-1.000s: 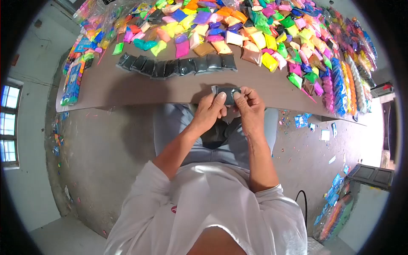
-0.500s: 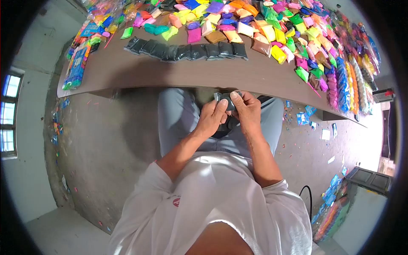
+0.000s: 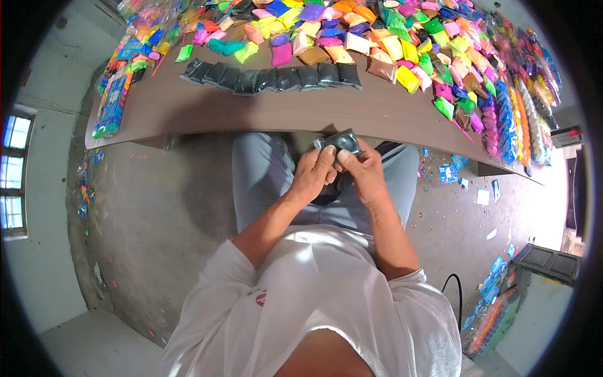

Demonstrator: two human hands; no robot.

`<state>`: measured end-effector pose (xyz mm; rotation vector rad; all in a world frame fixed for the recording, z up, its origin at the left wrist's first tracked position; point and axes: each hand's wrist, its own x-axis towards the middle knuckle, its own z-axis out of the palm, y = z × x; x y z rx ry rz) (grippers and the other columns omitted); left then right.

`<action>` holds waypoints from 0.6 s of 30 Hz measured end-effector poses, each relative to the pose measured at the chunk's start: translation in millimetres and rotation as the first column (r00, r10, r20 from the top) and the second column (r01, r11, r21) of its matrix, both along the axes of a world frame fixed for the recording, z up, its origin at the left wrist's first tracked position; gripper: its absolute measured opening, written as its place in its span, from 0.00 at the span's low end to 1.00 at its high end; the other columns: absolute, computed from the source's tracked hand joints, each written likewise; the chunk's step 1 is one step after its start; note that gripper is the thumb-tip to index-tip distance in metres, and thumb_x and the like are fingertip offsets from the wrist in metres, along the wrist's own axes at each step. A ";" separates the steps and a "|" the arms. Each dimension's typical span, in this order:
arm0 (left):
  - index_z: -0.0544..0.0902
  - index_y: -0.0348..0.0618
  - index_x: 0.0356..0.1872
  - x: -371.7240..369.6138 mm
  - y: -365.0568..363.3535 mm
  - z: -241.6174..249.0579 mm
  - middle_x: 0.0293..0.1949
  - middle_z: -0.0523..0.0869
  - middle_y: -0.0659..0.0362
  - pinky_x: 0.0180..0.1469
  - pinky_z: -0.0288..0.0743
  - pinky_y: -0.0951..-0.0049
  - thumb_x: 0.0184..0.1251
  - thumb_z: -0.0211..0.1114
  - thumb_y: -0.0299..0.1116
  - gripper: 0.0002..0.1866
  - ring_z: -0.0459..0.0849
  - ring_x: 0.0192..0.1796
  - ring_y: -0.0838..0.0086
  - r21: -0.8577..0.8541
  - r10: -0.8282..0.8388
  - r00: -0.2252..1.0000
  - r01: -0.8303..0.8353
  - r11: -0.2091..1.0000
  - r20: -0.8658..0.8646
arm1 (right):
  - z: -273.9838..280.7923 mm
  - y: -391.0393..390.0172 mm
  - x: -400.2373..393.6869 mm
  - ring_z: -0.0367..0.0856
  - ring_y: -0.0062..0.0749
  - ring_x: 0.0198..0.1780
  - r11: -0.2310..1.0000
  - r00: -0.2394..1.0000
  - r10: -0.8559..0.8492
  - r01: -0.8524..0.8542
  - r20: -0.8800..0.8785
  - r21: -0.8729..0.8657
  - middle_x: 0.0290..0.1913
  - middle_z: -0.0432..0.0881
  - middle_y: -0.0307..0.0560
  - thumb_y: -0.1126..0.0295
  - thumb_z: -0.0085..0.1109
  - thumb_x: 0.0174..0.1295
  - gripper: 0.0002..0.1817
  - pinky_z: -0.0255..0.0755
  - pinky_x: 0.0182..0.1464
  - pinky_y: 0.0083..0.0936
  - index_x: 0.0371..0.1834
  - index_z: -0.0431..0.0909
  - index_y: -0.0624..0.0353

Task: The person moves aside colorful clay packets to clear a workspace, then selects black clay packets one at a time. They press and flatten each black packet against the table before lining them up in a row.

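Observation:
Above my lap, just off the table's front edge, I hold a small black packet [image 3: 341, 142] in shiny clear film. My left hand [image 3: 314, 169] grips its left end, thumb on top. My right hand [image 3: 365, 173] pinches its lower right side, with the thumb pressed on the near edge. The fingers underneath are partly hidden. Beyond my hands, a row of similar black packets [image 3: 267, 80] lies side by side on the brown table [image 3: 301, 113].
A large heap of colourful small packets [image 3: 392, 47] covers the table's far side. Long bagged strips [image 3: 505, 122] lie at the right end, and a blue multicolour pack [image 3: 113, 103] at the left end. Scraps and blue wrappers [image 3: 448, 174] litter the floor.
My right thumb has slid down from the packet's top toward its near edge, so more of the black face shows. The packet is tilted a little differently. My left hand stays nearly in place.

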<state>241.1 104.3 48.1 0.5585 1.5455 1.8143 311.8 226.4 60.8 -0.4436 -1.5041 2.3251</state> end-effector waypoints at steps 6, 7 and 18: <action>0.78 0.38 0.34 2.4 0.9 -5.8 0.25 0.77 0.64 0.24 0.64 0.80 0.78 0.51 0.50 0.23 0.70 0.23 0.83 -0.039 0.037 0.997 -0.035 0.999 0.062 | -0.6 2.2 5.0 0.79 0.24 0.28 0.995 0.996 0.084 -0.084 0.000 -0.051 0.29 0.82 0.42 0.68 0.58 0.70 0.09 0.75 0.37 0.22 0.43 0.79 0.64; 0.79 0.37 0.33 0.0 -2.0 -8.4 0.23 0.77 0.64 0.26 0.65 0.80 0.77 0.52 0.50 0.24 0.71 0.24 0.83 -0.076 -0.016 1.000 0.017 0.997 0.018 | -0.2 5.3 5.0 0.79 0.22 0.31 0.997 0.997 0.063 -0.065 0.048 0.044 0.31 0.82 0.41 0.69 0.56 0.70 0.09 0.73 0.38 0.21 0.44 0.78 0.64; 0.79 0.36 0.28 6.7 -8.0 -16.4 0.19 0.72 0.68 0.26 0.64 0.78 0.73 0.59 0.49 0.24 0.68 0.24 0.85 -0.150 -0.235 0.958 0.212 0.966 -0.162 | 4.2 50.5 25.5 0.70 0.15 0.39 0.826 0.867 0.458 -0.497 0.199 0.265 0.35 0.77 0.30 0.66 0.56 0.70 0.09 0.66 0.42 0.16 0.44 0.78 0.60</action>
